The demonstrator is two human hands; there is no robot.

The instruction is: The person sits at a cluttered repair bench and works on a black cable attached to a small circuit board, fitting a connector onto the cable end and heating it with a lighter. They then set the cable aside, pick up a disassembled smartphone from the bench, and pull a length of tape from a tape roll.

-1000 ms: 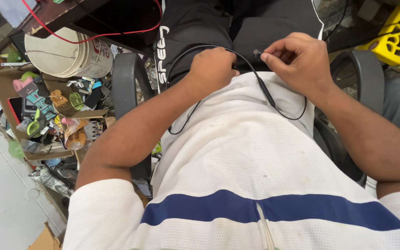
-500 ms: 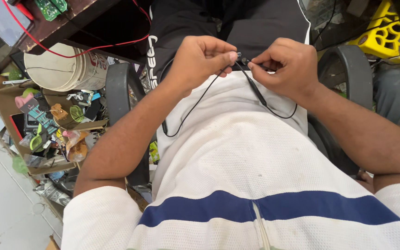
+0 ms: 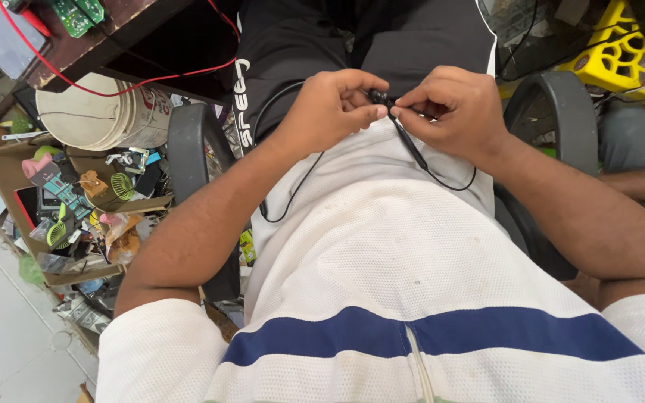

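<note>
Cluttered workshop; both hands pinch a thin black earphone cable (image 3: 410, 149).

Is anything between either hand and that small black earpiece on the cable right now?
Nothing visible. The left hand and right hand meet at the black earpiece, fingertips pinching it, while its cable hangs free over the white shirt.

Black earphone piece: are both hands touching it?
Touching. The head view shows the left hand and right hand pinching the black earphone piece between their fingertips, with no gap visible.
</note>
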